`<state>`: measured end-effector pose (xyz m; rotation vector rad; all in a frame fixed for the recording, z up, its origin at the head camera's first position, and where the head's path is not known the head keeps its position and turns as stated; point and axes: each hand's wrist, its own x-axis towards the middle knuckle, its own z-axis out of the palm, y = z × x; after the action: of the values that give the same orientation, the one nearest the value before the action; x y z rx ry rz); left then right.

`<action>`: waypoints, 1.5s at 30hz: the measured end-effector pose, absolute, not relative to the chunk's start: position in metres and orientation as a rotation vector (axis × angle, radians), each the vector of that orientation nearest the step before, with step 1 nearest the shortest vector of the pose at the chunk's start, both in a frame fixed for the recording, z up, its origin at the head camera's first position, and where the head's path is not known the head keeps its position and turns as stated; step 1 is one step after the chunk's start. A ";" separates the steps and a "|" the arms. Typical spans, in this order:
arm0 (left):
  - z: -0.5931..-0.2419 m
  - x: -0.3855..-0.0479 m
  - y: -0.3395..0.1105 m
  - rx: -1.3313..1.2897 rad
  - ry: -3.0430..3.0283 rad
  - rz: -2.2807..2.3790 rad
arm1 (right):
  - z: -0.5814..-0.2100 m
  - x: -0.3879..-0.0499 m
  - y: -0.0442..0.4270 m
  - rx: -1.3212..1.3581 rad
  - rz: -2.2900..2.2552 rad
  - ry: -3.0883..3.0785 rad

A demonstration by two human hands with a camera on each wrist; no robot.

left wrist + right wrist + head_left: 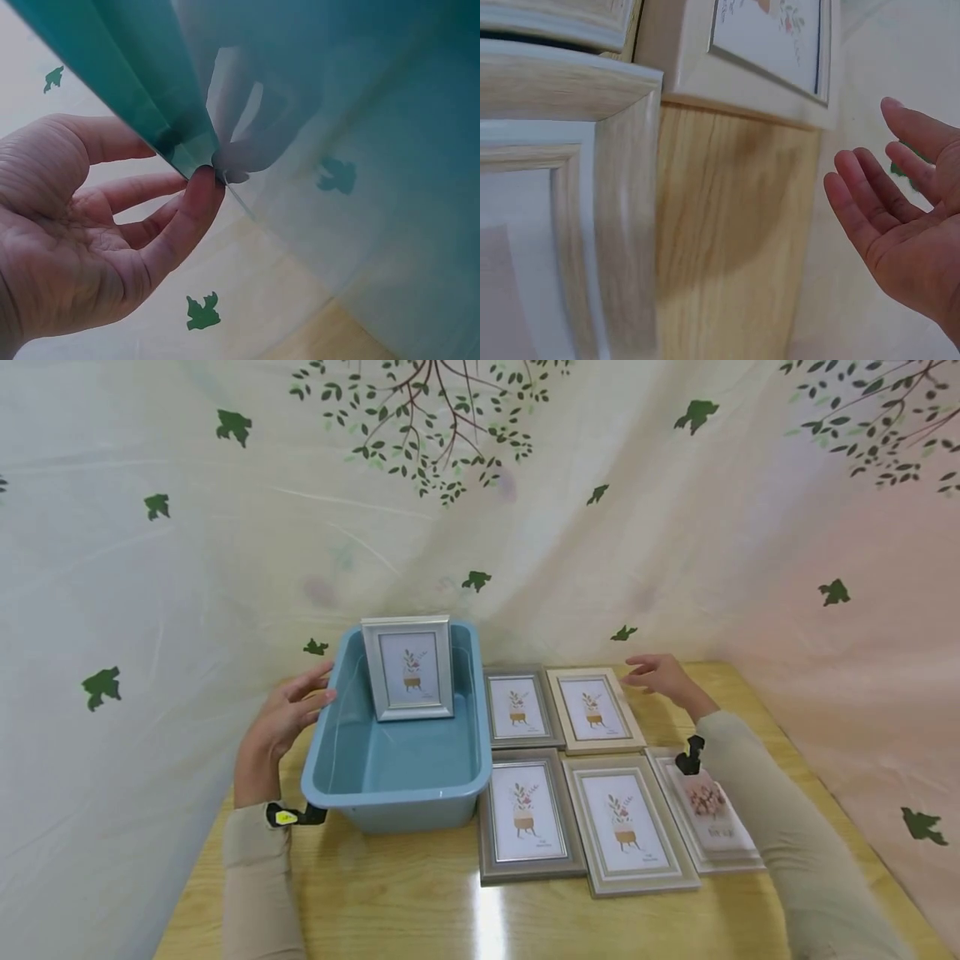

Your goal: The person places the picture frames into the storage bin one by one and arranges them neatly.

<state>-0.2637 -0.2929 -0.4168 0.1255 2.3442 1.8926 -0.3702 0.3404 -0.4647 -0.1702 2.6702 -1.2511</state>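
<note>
My left hand (292, 703) pinches the left rim of a light blue plastic basin (483, 727); in the left wrist view its fingers (180, 217) meet the rim's edge from both sides. Inside the basin, a silver picture frame (412, 672) leans upright against the far wall. My right hand (660, 678) hovers at the back, just right of a cream picture frame (595, 710), holding nothing. In the right wrist view, its fingers (866, 187) are loosely spread. A grey frame (519, 708) lies between the basin and the cream one.
Nearer the front lie a brown-grey frame (528, 814), a beige frame (628, 827) and a white frame (705, 814) with a flower picture, close beside the right forearm. All rest on a wooden table (390, 885). A leaf-printed cloth (555, 552) hangs behind.
</note>
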 end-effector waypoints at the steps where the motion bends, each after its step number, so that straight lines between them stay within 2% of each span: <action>1: -0.417 -0.264 -0.293 0.117 2.337 1.906 | -0.468 -0.371 0.343 -0.157 -1.279 2.643; 10: -0.415 -0.261 -0.293 0.123 2.368 1.883 | -0.492 -0.373 0.349 -0.071 -1.300 2.528; 27: -0.410 -0.261 -0.296 0.191 2.382 1.792 | -0.505 -0.374 0.331 0.008 -1.321 2.561; 45: -0.403 -0.265 -0.298 0.123 2.391 1.704 | -0.507 -0.370 0.328 -0.062 -1.329 2.570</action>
<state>-0.2653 -0.2981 -0.4027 0.1231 2.3908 1.7042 -0.3700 0.3284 -0.5070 -0.0617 2.5698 -1.3294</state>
